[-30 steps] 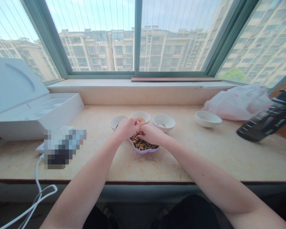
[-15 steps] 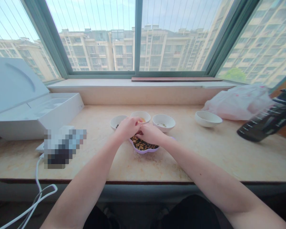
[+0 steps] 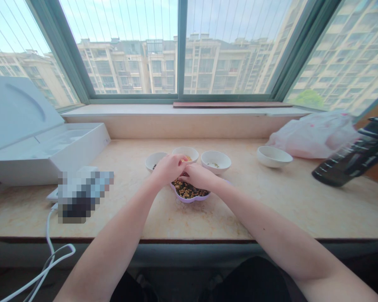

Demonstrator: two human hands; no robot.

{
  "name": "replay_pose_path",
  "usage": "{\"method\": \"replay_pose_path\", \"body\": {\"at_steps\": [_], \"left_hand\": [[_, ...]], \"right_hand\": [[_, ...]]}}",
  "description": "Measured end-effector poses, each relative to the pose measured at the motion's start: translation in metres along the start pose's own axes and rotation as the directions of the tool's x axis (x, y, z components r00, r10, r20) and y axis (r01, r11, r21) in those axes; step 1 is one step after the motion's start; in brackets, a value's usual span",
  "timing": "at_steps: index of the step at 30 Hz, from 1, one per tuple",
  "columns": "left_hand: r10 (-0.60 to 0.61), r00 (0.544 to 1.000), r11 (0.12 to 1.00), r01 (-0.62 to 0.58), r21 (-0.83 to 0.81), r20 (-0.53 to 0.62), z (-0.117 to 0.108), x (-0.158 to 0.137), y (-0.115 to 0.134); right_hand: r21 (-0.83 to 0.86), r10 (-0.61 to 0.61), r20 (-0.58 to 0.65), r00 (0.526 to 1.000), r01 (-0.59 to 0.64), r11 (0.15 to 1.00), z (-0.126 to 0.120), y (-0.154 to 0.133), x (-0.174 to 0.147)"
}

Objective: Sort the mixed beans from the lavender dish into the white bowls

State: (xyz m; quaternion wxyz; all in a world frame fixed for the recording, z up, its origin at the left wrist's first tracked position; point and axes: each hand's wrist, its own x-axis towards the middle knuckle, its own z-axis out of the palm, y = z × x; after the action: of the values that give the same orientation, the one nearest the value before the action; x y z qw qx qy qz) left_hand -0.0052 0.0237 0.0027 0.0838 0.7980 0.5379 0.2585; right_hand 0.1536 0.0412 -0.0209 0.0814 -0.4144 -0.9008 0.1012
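Observation:
A purple scalloped dish (image 3: 189, 200) holds a mix of yellow beans and small dark beans. Over its far side, my left hand (image 3: 170, 166) bends its fingers closed, close to the white bowl with yellow beans (image 3: 185, 149). My right hand (image 3: 199, 174) is just above the mix, its curled fingertips meeting those of the left. Whatever lies between the fingers is hidden. Partly behind my left hand stands a white bowl with dark beans (image 3: 150, 161). To the right, another white bowl (image 3: 216, 168) contains a few small greenish beans.
Farther right are a white bowl (image 3: 274, 161), a plastic bag (image 3: 311, 136) and a dark bottle (image 3: 337, 170). On the left stand an open white box (image 3: 78, 151) and a blurred-out item (image 3: 85, 195) with a white cable (image 3: 50, 235). The counter's front edge runs below my forearms.

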Motion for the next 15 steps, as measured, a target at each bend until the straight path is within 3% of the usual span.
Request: {"method": "replay_pose_path", "body": {"at_steps": [6, 15], "left_hand": [[0.048, 0.999, 0.999, -0.048, -0.005, -0.003, 0.002, 0.000, -0.003], [0.034, 0.999, 0.999, -0.034, -0.012, 0.006, 0.000, -0.001, -0.001]], "right_hand": [[0.000, 0.008, 0.114, 0.993, -0.008, 1.000, -0.016, -0.001, -0.005], [0.010, -0.001, 0.059, 0.998, 0.000, 1.000, -0.015, -0.007, -0.006]]}}
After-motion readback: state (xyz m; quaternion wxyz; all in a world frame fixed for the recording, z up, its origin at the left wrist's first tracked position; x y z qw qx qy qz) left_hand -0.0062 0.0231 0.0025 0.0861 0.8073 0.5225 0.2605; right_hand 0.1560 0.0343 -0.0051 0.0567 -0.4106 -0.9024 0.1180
